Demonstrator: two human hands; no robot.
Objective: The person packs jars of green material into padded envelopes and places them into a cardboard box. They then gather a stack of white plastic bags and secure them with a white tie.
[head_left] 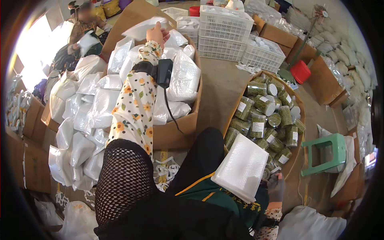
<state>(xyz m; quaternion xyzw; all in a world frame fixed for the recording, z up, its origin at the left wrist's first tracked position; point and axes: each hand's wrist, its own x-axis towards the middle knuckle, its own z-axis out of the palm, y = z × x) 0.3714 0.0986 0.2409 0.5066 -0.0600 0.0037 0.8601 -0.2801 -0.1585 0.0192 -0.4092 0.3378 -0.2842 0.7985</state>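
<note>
My left hand [158, 34], at the end of a floral sleeve, reaches over a large cardboard box [176, 136]. Its fingers are curled at the right end of a white bubble-wrap package [144, 29]. Below lie several more wrapped packages [182, 78], heaped in the box. A stack of flat bubble-wrap bags [242, 166] rests on my lap. My right hand [274, 183] is low at the right, beside that stack and near the edge of a box of jars; its fingers are smeared by motion. The clear jars [258, 125] have green contents and white labels.
More wrapped packages [82, 148] pile up on the left. White plastic crates [222, 48] stand at the back, a red bucket [301, 72] behind the jars. A green stool [326, 154] is at the right. Another person [86, 34] sits at the back left, holding a white package.
</note>
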